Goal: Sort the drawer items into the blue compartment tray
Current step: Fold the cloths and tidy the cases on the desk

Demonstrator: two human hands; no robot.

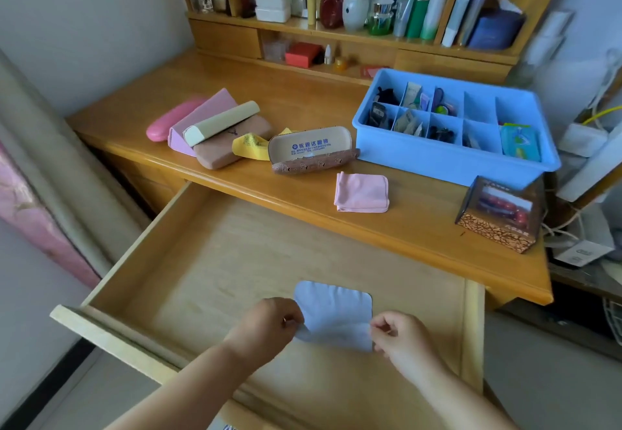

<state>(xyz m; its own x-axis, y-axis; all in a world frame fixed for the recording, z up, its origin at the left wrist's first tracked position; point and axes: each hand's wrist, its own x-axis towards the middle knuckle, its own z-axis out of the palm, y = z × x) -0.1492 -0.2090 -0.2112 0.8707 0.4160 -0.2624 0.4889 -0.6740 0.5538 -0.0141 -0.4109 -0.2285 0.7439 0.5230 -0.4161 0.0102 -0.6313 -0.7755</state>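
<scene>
A pale blue cleaning cloth point(333, 312) lies over the floor of the open wooden drawer point(208, 261). My left hand point(272, 323) pinches its near left edge, and my right hand point(397, 335) pinches its near right edge. The blue compartment tray point(447, 157) stands on the desk at the right, with small items in several of its sections. On the desktop in front of the tray rests a folded pink cloth point(361, 192).
An open glasses case point(311, 150), a yellow cloth point(250, 143), and a pile of pink, cream and brown cases point(215, 126) lie on the desk. A small patterned box point(498, 214) sits at the desk's right front. Shelves with bottles stand behind.
</scene>
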